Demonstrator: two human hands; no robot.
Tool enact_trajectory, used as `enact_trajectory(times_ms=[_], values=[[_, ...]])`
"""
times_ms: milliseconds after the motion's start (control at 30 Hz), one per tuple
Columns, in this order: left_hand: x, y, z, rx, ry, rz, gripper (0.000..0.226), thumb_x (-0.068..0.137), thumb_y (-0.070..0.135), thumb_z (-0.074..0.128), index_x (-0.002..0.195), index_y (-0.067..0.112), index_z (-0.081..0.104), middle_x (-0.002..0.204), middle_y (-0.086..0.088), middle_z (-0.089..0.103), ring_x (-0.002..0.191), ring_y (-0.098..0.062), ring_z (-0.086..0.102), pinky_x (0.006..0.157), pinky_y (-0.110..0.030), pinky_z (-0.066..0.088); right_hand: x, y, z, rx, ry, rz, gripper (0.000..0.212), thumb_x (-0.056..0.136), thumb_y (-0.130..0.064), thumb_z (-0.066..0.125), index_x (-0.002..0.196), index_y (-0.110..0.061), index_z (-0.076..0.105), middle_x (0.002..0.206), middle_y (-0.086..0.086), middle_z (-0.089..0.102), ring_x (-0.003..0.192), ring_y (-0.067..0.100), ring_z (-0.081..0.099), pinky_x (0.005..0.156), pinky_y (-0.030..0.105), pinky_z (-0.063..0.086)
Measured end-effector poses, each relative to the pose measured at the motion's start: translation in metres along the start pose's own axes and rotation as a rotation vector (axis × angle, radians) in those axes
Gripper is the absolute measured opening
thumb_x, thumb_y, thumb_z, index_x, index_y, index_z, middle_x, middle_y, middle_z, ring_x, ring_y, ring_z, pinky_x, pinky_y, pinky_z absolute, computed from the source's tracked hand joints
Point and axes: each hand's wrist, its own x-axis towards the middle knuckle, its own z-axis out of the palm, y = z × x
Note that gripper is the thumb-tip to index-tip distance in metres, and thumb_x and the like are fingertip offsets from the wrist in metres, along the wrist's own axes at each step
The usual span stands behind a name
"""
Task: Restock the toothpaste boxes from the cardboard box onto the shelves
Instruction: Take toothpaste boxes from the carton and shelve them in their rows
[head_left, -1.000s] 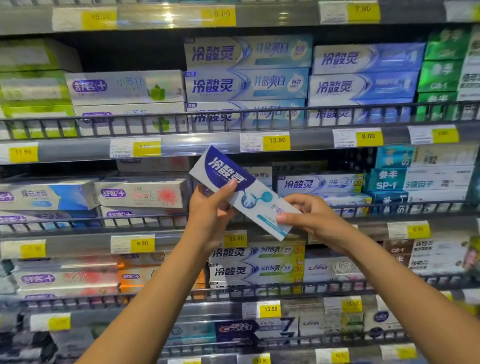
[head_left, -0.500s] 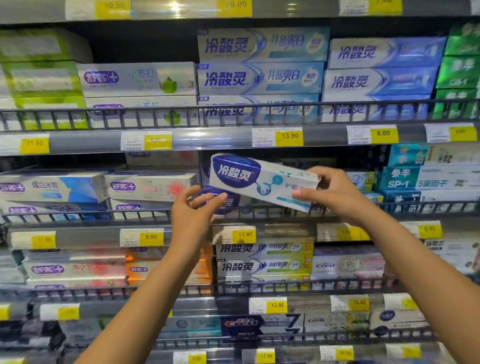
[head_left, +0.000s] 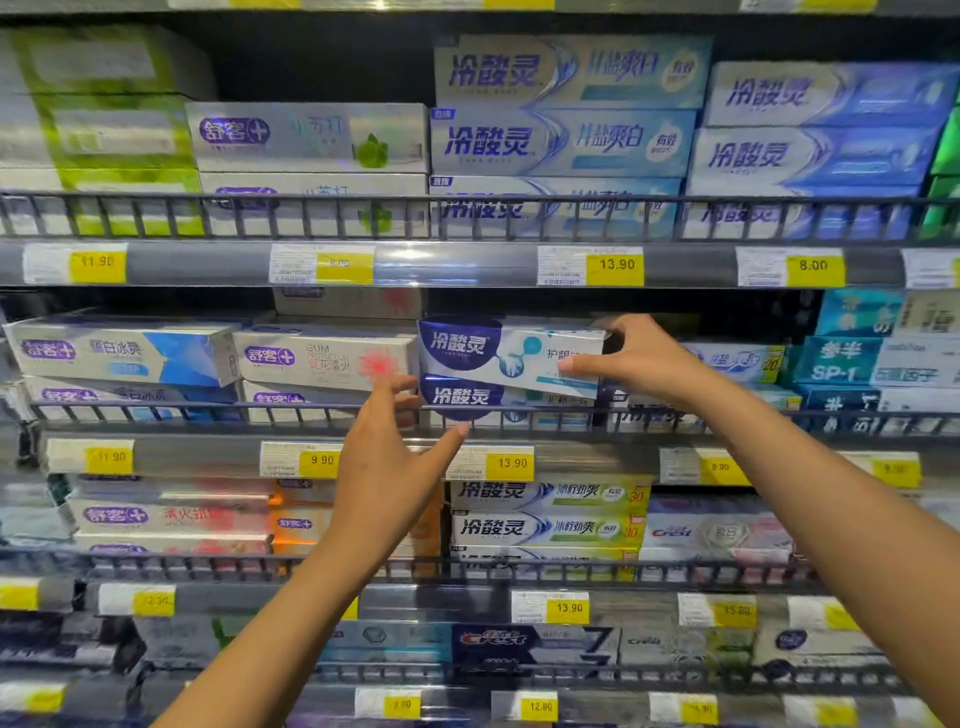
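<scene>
1. Centre of frame: the right hand (head_left: 641, 361) pinches the right end of a toothpaste box (head_left: 498, 351), with the thumb on the front face and the fingers curled over the top. The box lies level on a matching box (head_left: 465, 397), behind the wire rail (head_left: 322, 414) of the middle shelf.
2. Just below and left of it, the left hand (head_left: 395, 457) holds nothing, its fingers loosely spread and the thumb out. Whether its fingertips touch the lower box cannot be told.
3. The step looks like seating the box. It is probably best slid straight back until its face sits flush with the one beneath, logo forward, while the free hand steadies the left end.
4. A silver box with a red burst (head_left: 322, 358) sits tight against the left side, so there is little sideways room. The shelf edge above (head_left: 467, 266) appears to limit stack height. The blue-and-yellow boxes (head_left: 737, 362) at right are partly hidden by the wrist.
5. A yellow 13.90 price tag (head_left: 511, 463) sits directly below the slot. The cardboard box is out of view.
</scene>
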Motion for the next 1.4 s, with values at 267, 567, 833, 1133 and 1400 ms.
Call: enact_trajectory(times_ms=[267, 567, 833, 1133, 1400], values=[[-0.005, -0.012, 0.014, 0.020, -0.056, -0.018, 0.056, 0.076, 0.042, 0.072, 0.123, 0.031, 0.044, 0.116, 0.010, 0.058, 0.107, -0.008, 0.054, 0.084, -0.027, 0.048, 0.008, 0.007, 0.010, -0.014, 0.088, 0.005, 0.078, 0.074, -0.045, 0.075, 0.136, -0.010, 0.042, 0.125, 0.008, 0.054, 0.112, 0.023, 0.052, 0.083, 0.028, 0.039], [-0.031, -0.044, 0.003, 0.032, -0.073, -0.093, 0.051, 0.077, 0.043, 0.071, 0.120, 0.031, 0.046, 0.116, 0.007, 0.057, 0.106, -0.013, 0.056, 0.090, -0.039, 0.050, -0.039, 0.015, 0.037, 0.015, 0.618, -0.117, 0.051, 0.080, -0.044, 0.068, 0.118, -0.014, 0.050, 0.117, 0.004, 0.053, 0.109, 0.020, 0.050, 0.092, 0.033, 0.044], [-0.132, -0.148, -0.039, 0.285, -0.370, -0.075, 0.061, 0.083, 0.053, 0.061, 0.130, 0.016, 0.046, 0.123, -0.004, 0.055, 0.113, -0.022, 0.052, 0.090, -0.035, 0.044, -0.174, 0.037, 0.199, -0.071, 0.295, -0.095, 0.039, 0.086, -0.032, 0.064, 0.115, -0.009, 0.051, 0.104, -0.002, 0.044, 0.099, 0.016, 0.045, 0.084, 0.018, 0.035], [-0.318, -0.331, -0.045, 0.728, -0.862, -0.087, 0.070, 0.072, 0.064, 0.060, 0.108, 0.004, 0.056, 0.093, -0.023, 0.058, 0.083, -0.042, 0.057, 0.065, -0.044, 0.048, -0.323, 0.157, 0.402, -0.200, -0.219, 0.374, 0.059, 0.080, -0.043, 0.063, 0.118, 0.000, 0.054, 0.113, 0.020, 0.057, 0.107, 0.038, 0.051, 0.091, 0.031, 0.032], [-0.537, -0.530, 0.035, 0.784, -1.141, -0.232, 0.084, 0.074, 0.075, 0.033, 0.130, 0.015, 0.049, 0.126, -0.016, 0.054, 0.111, -0.037, 0.052, 0.089, -0.043, 0.045, -0.434, 0.326, 0.610, -0.232, -0.538, 0.328, 0.028, 0.076, -0.019, 0.065, 0.100, -0.005, 0.062, 0.097, 0.019, 0.064, 0.088, 0.026, 0.056, 0.069, 0.023, 0.027]])
